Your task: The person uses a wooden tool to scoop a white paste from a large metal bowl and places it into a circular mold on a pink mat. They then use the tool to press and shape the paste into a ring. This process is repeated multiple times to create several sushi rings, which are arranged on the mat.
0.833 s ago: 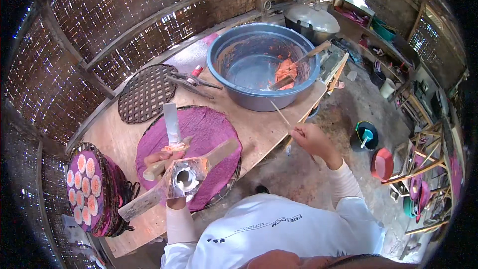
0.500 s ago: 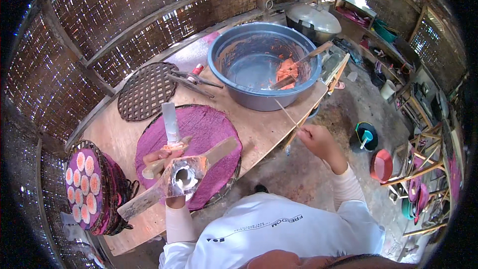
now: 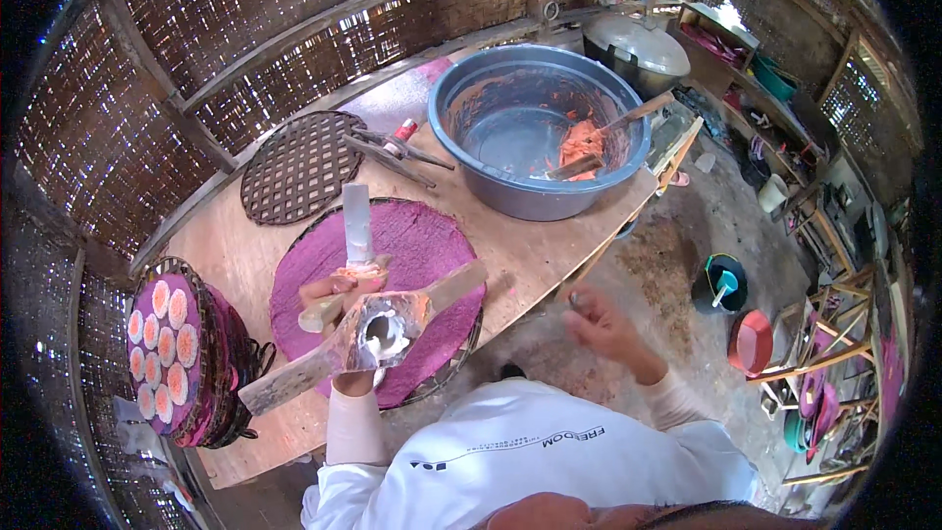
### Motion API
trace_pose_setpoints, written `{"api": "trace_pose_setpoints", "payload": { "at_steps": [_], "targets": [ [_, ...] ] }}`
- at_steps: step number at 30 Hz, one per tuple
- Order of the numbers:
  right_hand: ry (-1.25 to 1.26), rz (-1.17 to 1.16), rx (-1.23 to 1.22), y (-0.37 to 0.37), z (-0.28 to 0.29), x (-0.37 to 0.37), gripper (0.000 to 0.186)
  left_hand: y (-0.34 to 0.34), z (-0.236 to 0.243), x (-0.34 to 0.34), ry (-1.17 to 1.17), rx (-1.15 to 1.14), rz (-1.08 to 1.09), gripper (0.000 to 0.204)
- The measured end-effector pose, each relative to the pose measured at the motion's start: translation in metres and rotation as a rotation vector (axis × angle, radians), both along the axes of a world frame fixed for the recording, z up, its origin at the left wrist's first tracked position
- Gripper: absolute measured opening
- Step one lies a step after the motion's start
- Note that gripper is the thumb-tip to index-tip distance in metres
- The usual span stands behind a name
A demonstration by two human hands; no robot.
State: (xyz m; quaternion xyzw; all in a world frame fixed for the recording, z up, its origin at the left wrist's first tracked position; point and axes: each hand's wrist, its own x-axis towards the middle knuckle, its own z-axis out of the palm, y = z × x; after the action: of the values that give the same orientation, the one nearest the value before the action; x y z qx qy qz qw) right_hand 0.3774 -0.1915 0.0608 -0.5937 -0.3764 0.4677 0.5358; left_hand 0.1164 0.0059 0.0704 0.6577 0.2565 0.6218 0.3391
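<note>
My left hand (image 3: 326, 296) is wrapped round a wooden press (image 3: 339, 344) with long crossed arms. A round, white-smeared hole shows at the press's middle, and a pale flat piece stands up with orange paste at its base. It is held above a round tray (image 3: 432, 245) covered in purple material. To the right, off the table's edge, my right hand (image 3: 613, 334) is slightly blurred, its fingers curled. A small dark tip shows at the fingertips; what it belongs to I cannot make out.
A large grey-blue basin (image 3: 491, 186) with orange paste (image 3: 581, 145) and a wooden paddle (image 3: 638, 111) stands on the table (image 3: 231, 304). Stacked purple trays (image 3: 147, 334) with round pale-orange pieces are at left. A lattice mat (image 3: 299, 167), wooden tongs (image 3: 402, 159) and a lidded pot (image 3: 638, 44) lie beyond.
My right hand has drawn back and down from the basin, and the thin stick it held is no longer seen. My left hand with the press has shifted slightly right in view.
</note>
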Motion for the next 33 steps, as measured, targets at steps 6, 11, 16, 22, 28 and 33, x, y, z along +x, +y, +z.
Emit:
{"api": "trace_pose_setpoints", "payload": {
  "at_steps": [6, 11, 16, 22, 28, 33],
  "targets": [
    [0.819, -0.173, -0.094, 0.016, 0.025, -0.034, 0.020, -0.006, 0.013, 0.004, 0.061, 0.072, -0.027, 0.021],
    [-0.034, -0.068, -0.034, 0.011, 0.009, -0.010, 0.019, -0.009, 0.025, 0.006, -0.117, -0.078, -0.305, 0.028],
    [-0.649, 0.003, 0.132, 0.021, 0.038, 0.007, 0.013, -0.003, 0.018, 0.006, -0.038, -0.029, -0.210, 0.020],
    [-0.557, -0.049, 0.282, 0.032, 0.100, -0.007, 0.004, 0.012, -0.011, 0.000, -0.170, -0.071, -0.066, 0.022],
    [-0.342, -0.225, 0.682, 0.027, 0.138, -0.031, 0.015, 0.004, -0.005, -0.003, -0.073, 0.012, 0.198, 0.021],
    [-0.423, 0.040, 1.025, 0.029, 0.143, -0.051, 0.021, 0.012, -0.031, -0.016, -0.080, -0.114, 0.250, 0.023]
  ]
}}
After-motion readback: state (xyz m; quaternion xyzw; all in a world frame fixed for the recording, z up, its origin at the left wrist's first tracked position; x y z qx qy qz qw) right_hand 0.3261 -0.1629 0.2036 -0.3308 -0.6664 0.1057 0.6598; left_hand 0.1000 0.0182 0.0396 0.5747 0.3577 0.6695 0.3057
